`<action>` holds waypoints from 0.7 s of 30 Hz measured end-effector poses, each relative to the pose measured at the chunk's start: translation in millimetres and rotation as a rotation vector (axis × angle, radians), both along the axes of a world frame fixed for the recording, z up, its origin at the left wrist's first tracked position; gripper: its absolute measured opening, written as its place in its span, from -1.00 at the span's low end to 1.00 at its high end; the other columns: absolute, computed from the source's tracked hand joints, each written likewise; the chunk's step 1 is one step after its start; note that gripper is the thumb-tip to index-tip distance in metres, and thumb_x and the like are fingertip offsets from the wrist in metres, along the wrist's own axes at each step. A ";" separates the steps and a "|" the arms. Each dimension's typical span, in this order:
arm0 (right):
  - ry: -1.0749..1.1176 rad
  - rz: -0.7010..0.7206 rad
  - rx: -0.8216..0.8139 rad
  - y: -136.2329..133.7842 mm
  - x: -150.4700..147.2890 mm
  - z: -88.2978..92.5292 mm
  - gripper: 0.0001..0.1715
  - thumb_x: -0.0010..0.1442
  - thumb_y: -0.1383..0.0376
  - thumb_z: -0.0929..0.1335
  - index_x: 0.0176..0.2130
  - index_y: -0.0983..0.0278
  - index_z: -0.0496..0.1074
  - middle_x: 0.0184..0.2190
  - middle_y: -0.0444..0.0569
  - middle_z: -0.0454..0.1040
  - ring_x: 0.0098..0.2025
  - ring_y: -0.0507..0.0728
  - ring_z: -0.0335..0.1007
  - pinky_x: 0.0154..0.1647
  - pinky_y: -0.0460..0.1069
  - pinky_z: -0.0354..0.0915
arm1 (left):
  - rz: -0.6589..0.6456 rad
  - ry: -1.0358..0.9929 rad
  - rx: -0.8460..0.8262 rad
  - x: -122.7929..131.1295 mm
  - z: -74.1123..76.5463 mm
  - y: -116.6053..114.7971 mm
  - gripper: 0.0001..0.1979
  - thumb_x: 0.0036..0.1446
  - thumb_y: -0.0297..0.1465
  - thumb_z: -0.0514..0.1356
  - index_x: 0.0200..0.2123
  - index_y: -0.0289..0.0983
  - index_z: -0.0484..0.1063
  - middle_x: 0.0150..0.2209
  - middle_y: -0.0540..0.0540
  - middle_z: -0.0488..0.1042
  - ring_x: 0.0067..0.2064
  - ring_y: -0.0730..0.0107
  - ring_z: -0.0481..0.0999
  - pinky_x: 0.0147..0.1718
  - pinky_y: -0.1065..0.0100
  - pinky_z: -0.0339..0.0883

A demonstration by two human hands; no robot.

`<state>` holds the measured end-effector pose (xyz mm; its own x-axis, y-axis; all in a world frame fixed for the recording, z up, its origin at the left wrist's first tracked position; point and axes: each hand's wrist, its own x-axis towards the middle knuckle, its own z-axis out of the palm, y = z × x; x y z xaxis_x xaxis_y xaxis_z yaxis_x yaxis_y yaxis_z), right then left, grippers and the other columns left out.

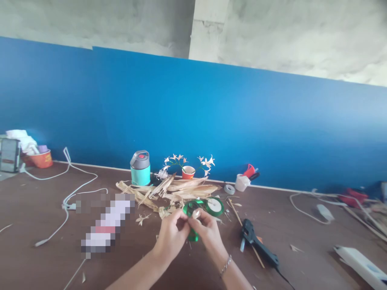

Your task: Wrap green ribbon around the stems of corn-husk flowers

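Observation:
My left hand [173,233] and my right hand [208,229] meet above the table, fingertips pinched close together. A small pale husk piece [196,214] shows at the fingertips of my right hand. What my left fingers pinch is too small to make out. Green ribbon [193,235] shows behind and below my hands, partly covered by them. Just beyond my right hand lies a white-centred spool of green ribbon [215,205]. Dried corn husks [187,188] are heaped farther back. A loose husk flower [142,219] lies left of my hands.
A cup [188,174] holds flower stems near the blue partition [193,112]. Beside the husks stands a teal flask [140,169]. At right are a glue gun [256,243], a stick [236,212], tape [229,189] and a white cup [242,182]. White cables [81,185] cross the left side.

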<state>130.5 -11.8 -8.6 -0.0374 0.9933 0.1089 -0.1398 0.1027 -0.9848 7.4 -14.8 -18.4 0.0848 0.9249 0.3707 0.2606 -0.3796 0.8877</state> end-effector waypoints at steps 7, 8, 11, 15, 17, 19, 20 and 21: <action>0.199 0.007 -0.117 -0.8 2.7 -3.4 -0.73 -0.14 0.24 0.44 -0.59 0.31 0.28 -0.65 -0.23 0.16 -0.58 -0.06 0.01 -0.54 -0.14 0.04 | -0.084 -0.038 0.067 -0.7 6.2 -4.0 -0.95 0.01 -0.47 0.12 -0.40 -0.26 0.36 -0.43 -0.03 0.46 -0.40 0.41 0.49 -0.37 0.45 0.38; 0.223 0.010 -0.127 -1.1 2.8 -3.1 -0.73 -0.14 0.25 0.44 -0.59 0.31 0.29 -0.65 -0.22 0.16 -0.58 -0.05 0.02 -0.53 -0.13 0.05 | -0.096 -0.032 0.077 -1.3 6.9 -4.5 -0.95 0.02 -0.47 0.12 -0.40 -0.26 0.37 -0.42 -0.03 0.46 -0.39 0.40 0.49 -0.36 0.45 0.38; 0.305 0.057 -0.135 -1.7 2.6 -1.2 -0.74 -0.15 0.27 0.45 -0.59 0.31 0.29 -0.63 -0.21 0.17 -0.56 -0.04 0.05 -0.50 -0.12 0.09 | -0.080 0.003 0.126 -2.6 7.6 -4.5 -0.93 0.04 -0.48 0.11 -0.42 -0.26 0.39 -0.44 -0.03 0.46 -0.39 0.42 0.48 -0.37 0.47 0.37; 0.364 0.116 -0.103 -1.8 2.5 0.0 -0.75 -0.12 0.30 0.45 -0.61 0.32 0.31 -0.60 -0.17 0.19 -0.51 -0.02 0.06 -0.46 -0.11 0.12 | 0.013 0.087 0.205 -3.1 5.4 -2.7 -0.92 0.06 -0.48 0.11 -0.42 -0.25 0.39 -0.48 -0.01 0.46 -0.46 0.46 0.46 -0.44 0.50 0.34; 0.364 0.124 -0.095 -1.8 2.8 -0.2 -0.77 -0.12 0.31 0.45 -0.60 0.32 0.32 -0.59 -0.17 0.19 -0.50 -0.02 0.06 -0.44 -0.11 0.13 | 0.040 0.126 0.256 -3.4 4.2 -1.9 -0.91 0.06 -0.50 0.11 -0.39 -0.24 0.40 -0.47 -0.01 0.48 -0.45 0.46 0.46 -0.43 0.50 0.33; 0.355 0.117 -0.079 -2.0 3.0 -0.8 -0.78 -0.11 0.33 0.45 -0.60 0.32 0.32 -0.59 -0.17 0.19 -0.50 -0.01 0.07 -0.41 -0.10 0.13 | 0.056 0.173 0.309 -3.9 3.9 -1.6 -0.89 0.05 -0.51 0.10 -0.38 -0.23 0.40 -0.46 -0.02 0.48 -0.44 0.45 0.47 -0.42 0.48 0.32; 0.349 0.109 -0.069 -2.1 3.0 -1.2 -0.78 -0.11 0.33 0.45 -0.60 0.31 0.31 -0.58 -0.18 0.18 -0.49 -0.01 0.07 -0.40 -0.10 0.13 | 0.062 0.197 0.329 -4.1 4.2 -1.6 -0.89 0.06 -0.52 0.09 -0.40 -0.23 0.39 -0.47 -0.01 0.47 -0.44 0.45 0.46 -0.41 0.48 0.31; 0.344 0.097 -0.057 -2.2 2.9 -1.6 -0.78 -0.11 0.34 0.45 -0.60 0.31 0.31 -0.58 -0.18 0.18 -0.49 -0.01 0.07 -0.39 -0.10 0.13 | 0.073 0.215 0.344 -4.3 4.6 -1.7 -0.89 0.06 -0.52 0.09 -0.42 -0.23 0.39 -0.48 -0.01 0.47 -0.44 0.45 0.46 -0.41 0.47 0.30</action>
